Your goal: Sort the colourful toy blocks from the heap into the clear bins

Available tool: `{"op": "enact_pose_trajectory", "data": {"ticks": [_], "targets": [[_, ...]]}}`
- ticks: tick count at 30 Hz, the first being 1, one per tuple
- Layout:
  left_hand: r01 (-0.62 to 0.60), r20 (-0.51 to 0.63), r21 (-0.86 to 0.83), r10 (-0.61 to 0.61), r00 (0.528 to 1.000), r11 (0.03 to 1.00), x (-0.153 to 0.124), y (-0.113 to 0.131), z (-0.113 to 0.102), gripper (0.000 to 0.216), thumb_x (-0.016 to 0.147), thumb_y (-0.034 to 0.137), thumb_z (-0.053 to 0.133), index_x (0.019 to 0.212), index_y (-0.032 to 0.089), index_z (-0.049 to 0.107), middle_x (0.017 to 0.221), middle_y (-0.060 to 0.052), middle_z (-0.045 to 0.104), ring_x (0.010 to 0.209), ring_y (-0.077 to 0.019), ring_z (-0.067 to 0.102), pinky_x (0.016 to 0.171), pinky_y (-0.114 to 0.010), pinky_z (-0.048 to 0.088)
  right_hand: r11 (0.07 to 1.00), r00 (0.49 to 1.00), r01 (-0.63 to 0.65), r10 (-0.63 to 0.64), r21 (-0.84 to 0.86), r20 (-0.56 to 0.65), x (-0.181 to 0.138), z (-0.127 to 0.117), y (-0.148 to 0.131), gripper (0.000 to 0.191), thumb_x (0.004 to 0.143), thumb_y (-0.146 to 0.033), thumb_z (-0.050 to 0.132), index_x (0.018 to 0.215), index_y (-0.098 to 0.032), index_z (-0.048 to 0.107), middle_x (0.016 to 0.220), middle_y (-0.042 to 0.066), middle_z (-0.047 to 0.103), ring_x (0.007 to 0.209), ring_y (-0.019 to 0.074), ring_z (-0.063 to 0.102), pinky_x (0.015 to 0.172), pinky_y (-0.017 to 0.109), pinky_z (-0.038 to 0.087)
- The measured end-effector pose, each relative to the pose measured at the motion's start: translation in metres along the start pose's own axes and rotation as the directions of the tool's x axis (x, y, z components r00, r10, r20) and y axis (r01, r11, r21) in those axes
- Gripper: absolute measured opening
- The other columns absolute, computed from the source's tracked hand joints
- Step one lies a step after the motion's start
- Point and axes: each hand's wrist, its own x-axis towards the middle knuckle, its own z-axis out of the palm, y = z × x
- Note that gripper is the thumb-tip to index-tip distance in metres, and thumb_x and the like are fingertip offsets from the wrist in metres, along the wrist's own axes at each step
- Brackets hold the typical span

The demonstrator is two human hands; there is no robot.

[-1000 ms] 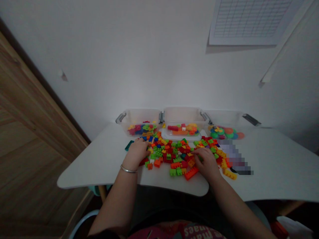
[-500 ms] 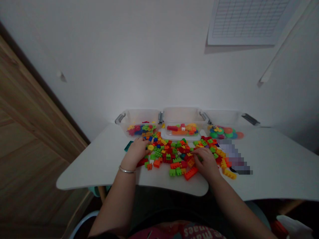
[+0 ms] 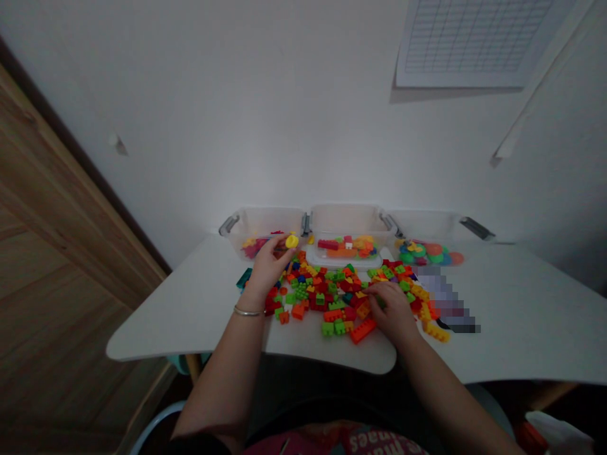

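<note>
My left hand (image 3: 269, 266) is raised over the near side of the left clear bin (image 3: 265, 219). Its thumb and fingers pinch a round yellow toy piece (image 3: 291, 241). Toy bricks in red, green, orange, yellow and blue are spread in a loose pile on the white table (image 3: 190, 309). My right hand (image 3: 392, 306) rests at the right part of that pile, fingers reaching over the bricks and thumb apart from them. Beside its thumb lie an orange brick (image 3: 363, 308) and a long red-orange brick (image 3: 363, 330).
The middle clear bin (image 3: 345, 218) holds mixed bricks, with a white lid (image 3: 344, 260) in front of it. Round colourful pieces sit in the right clear bin (image 3: 429, 221). A blurred-out item (image 3: 446, 297) lies right of the pile. The wall rises behind the bins.
My left hand has lifted from the pile's left side, up and away toward the left bin, carrying the round yellow toy piece. My right hand has stayed in place.
</note>
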Motion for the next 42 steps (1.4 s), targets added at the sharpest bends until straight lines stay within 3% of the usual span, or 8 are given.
{"op": "enact_pose_trajectory", "data": {"ticks": [2,6,10,15,19,36,38,42], "targets": [[-0.029,-0.142,0.098,0.043,0.989,0.995,0.011,-0.004,0.000,0.040,0.080,0.031,0.062,0.117,0.019,0.064,0.115,-0.008,0.069,0.106,-0.0215,0.063,0.096,-0.036,0.049,1.000,1.000,0.004,-0.004,0.005,-0.002,0.000,0.000,0.001,0.017,0.084,-0.016,0.051,0.086,-0.021,0.067,0.087,0.006,0.070,0.089,0.0235,0.061,0.083,0.041,0.050],[0.021,-0.261,0.356,0.078,0.962,0.934,0.029,-0.008,-0.005,0.040,0.081,0.031,0.060,0.119,0.018,0.066,0.113,-0.009,0.070,0.110,-0.0255,0.061,0.101,-0.040,0.043,1.000,1.000,0.003,-0.003,0.005,-0.008,-0.001,0.001,0.003,0.017,0.083,-0.015,0.051,0.087,-0.021,0.067,0.086,0.006,0.070,0.089,0.0236,0.061,0.082,0.040,0.050],[0.114,-0.243,0.566,0.033,0.969,0.817,0.034,-0.008,-0.005,0.039,0.083,0.035,0.060,0.120,0.024,0.068,0.109,-0.009,0.072,0.109,-0.0297,0.061,0.100,-0.043,0.039,1.000,1.000,0.017,-0.017,-0.001,-0.017,0.000,-0.001,0.002,0.017,0.084,-0.016,0.051,0.086,-0.021,0.067,0.086,0.006,0.071,0.088,0.0235,0.062,0.082,0.040,0.050],[0.103,-0.209,0.625,0.039,0.977,0.774,0.029,-0.006,-0.003,0.039,0.087,0.037,0.054,0.121,0.022,0.067,0.111,-0.010,0.072,0.110,-0.0287,0.060,0.103,-0.043,0.034,1.000,1.000,0.027,-0.027,-0.005,-0.014,0.000,-0.001,0.001,0.017,0.083,-0.015,0.051,0.087,-0.021,0.067,0.086,0.006,0.071,0.088,0.0235,0.061,0.082,0.040,0.050],[0.076,-0.157,0.681,0.044,0.987,0.728,0.028,-0.004,-0.003,0.033,0.090,0.031,0.048,0.109,0.025,0.073,0.107,-0.009,0.073,0.108,-0.0299,0.059,0.101,-0.046,0.033,1.000,1.000,0.020,-0.020,-0.001,-0.008,-0.001,0.000,0.002,0.017,0.082,-0.015,0.052,0.087,-0.021,0.067,0.086,0.006,0.071,0.089,0.0235,0.061,0.082,0.040,0.050],[-0.059,-0.079,0.620,0.136,0.988,0.782,0.024,-0.025,-0.001,0.037,0.089,0.030,0.050,0.122,0.026,0.065,0.129,-0.005,0.064,0.128,-0.0339,0.044,0.113,-0.061,0.018,1.000,1.000,0.010,-0.009,0.008,-0.003,0.000,-0.001,0.002,0.016,0.083,-0.016,0.051,0.086,-0.021,0.067,0.085,0.006,0.070,0.088,0.0233,0.061,0.081,0.040,0.050],[-0.093,-0.076,0.577,0.168,0.983,0.811,0.021,-0.025,-0.003,0.037,0.089,0.031,0.050,0.122,0.024,0.065,0.130,-0.006,0.063,0.129,-0.0330,0.044,0.113,-0.060,0.023,1.000,1.000,0.011,-0.011,0.010,-0.013,0.000,-0.001,0.002,0.016,0.083,-0.016,0.051,0.086,-0.021,0.067,0.085,0.006,0.070,0.088,0.0232,0.062,0.081,0.040,0.050],[-0.199,-0.057,0.468,0.254,0.965,0.861,0.007,-0.020,-0.016,0.032,0.089,0.029,0.048,0.113,0.018,0.068,0.118,-0.011,0.067,0.114,-0.0254,0.057,0.105,-0.045,0.041,1.000,1.000,0.005,-0.005,0.021,-0.010,-0.001,0.001,0.003,0.017,0.082,-0.015,0.051,0.087,-0.021,0.067,0.086,0.006,0.070,0.089,0.0232,0.061,0.082,0.040,0.050]]}}
